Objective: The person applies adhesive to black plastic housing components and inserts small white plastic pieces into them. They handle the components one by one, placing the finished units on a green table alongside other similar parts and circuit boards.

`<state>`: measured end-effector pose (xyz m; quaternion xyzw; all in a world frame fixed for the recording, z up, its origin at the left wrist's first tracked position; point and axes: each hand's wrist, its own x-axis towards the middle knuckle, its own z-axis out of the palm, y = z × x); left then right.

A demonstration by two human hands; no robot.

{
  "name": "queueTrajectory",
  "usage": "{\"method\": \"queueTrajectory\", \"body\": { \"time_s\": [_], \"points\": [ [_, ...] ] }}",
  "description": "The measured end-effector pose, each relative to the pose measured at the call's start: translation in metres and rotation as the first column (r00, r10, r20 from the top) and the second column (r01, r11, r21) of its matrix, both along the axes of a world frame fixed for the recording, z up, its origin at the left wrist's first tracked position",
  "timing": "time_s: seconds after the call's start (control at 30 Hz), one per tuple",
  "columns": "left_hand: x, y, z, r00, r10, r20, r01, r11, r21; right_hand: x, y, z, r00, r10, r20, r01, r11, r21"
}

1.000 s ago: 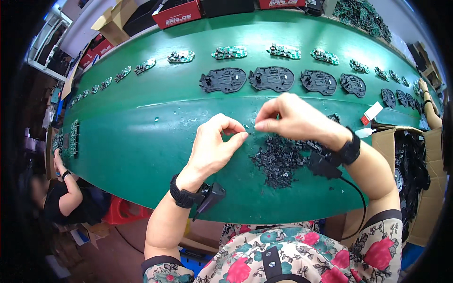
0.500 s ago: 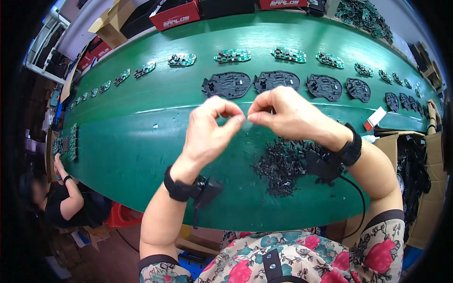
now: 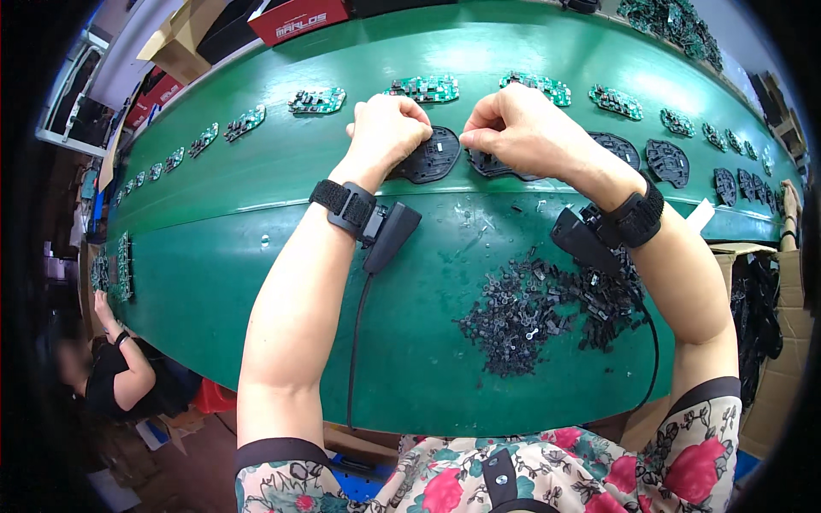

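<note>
My left hand (image 3: 385, 135) is over a black plastic mouse-shaped base (image 3: 438, 156), thumb and fingertips pinched together near its upper part. Just to the right, my right hand (image 3: 526, 128) makes a similar pinch above a second black base (image 3: 492, 164), which it partly covers. Anything between either set of fingertips is too small or hidden to make out. A loose pile of small black plastic parts (image 3: 513, 316) lies on the green table (image 3: 410, 342) below my hands. Beyond them runs a row of green circuit boards (image 3: 318, 101).
More black bases (image 3: 667, 162) continue to the right. Black camera units sit on both my wrists, their cables trailing over the table. Red boxes (image 3: 299, 20) stand at the back, and an open carton (image 3: 757, 342) is at right. A co-worker (image 3: 128, 368) sits at left.
Both hands have moved away from me, from above the middle of the table to the black bases. They are farther apart now, still pinched. The parts pile is less covered.
</note>
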<state>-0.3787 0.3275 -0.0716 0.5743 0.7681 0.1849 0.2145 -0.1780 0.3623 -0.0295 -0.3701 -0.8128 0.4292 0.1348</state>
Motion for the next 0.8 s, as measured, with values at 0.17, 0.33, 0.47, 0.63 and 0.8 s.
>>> {"method": "queueTrajectory", "body": {
  "time_s": [0.17,0.33,0.47,0.63,0.8],
  "points": [
    [-0.001,0.009,0.003,0.996,0.006,0.091,0.002,0.996,-0.092,0.001,0.004,-0.009,1.0,0.005,0.017,-0.006,0.999,0.054],
    [-0.008,0.009,0.009,0.938,0.035,0.344,0.023,0.986,-0.164,0.003,0.003,-0.01,0.999,-0.008,0.034,0.007,1.0,0.025],
    [-0.01,0.009,0.003,0.981,0.003,0.194,0.021,0.992,-0.121,0.004,0.0,-0.01,1.0,-0.01,0.023,0.009,0.999,0.035],
    [0.007,0.019,0.013,0.996,0.014,-0.083,-0.031,0.979,-0.199,0.008,-0.001,-0.012,0.999,-0.044,0.01,0.043,0.999,0.032],
    [0.021,0.017,0.014,0.952,0.117,-0.283,-0.175,0.966,-0.189,0.011,-0.005,-0.015,1.0,-0.03,-0.006,0.03,0.998,0.06]
  ]
}}
